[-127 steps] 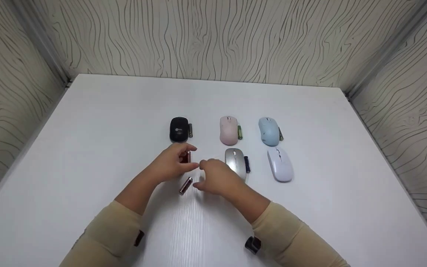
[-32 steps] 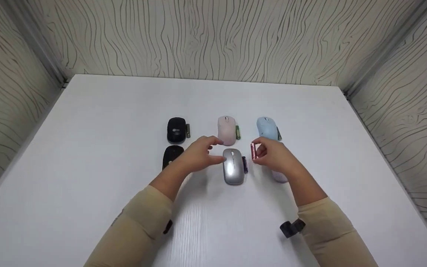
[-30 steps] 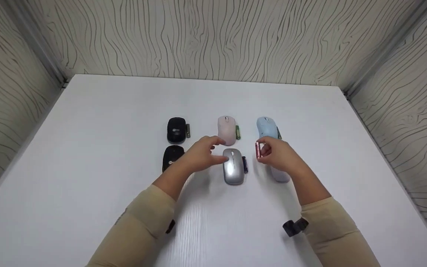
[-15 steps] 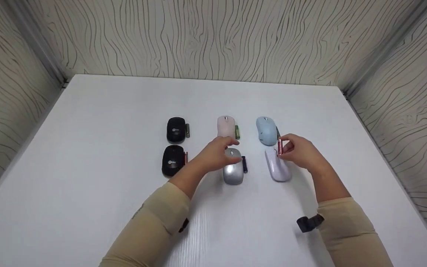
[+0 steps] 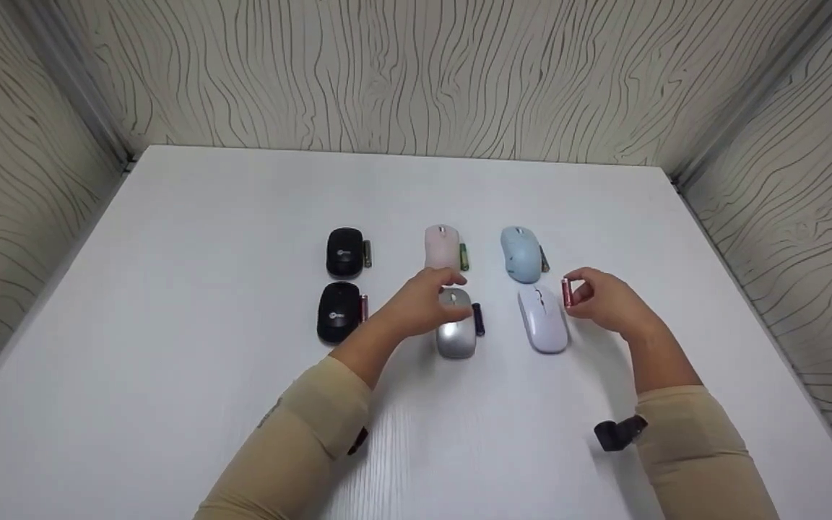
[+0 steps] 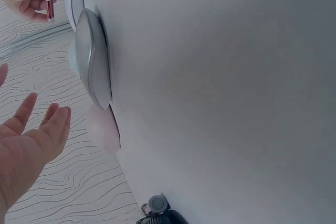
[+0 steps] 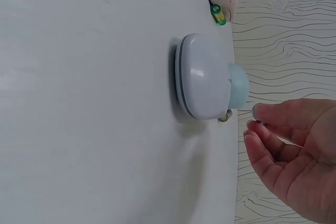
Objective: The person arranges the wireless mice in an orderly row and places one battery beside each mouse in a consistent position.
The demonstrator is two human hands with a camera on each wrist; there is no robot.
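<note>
From the head view, the right hand (image 5: 607, 303) pinches a red battery (image 5: 566, 292) between thumb and fingers (image 5: 581, 277), upright, just right of the white mouse (image 5: 544, 328). The left hand (image 5: 427, 307) hovers relaxed beside the silver mouse (image 5: 456, 336), holding nothing.

From the left wrist view, the red battery (image 6: 50, 9) is a small cylinder (metallic ends), and the left hand's fingers (image 6: 52, 129) are straight.

From the right wrist view, the curled fingers (image 7: 268, 148) sit near the white mouse (image 7: 202, 77); the battery is hardly visible.

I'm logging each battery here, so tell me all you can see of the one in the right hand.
The red battery is a small cylinder with a metallic pinkish-red shine and a silvery end cap. The right hand pinches it upright between thumb and fingers, above the table, just right of the white mouse. Nothing else touches it. Its label is unreadable.
</note>
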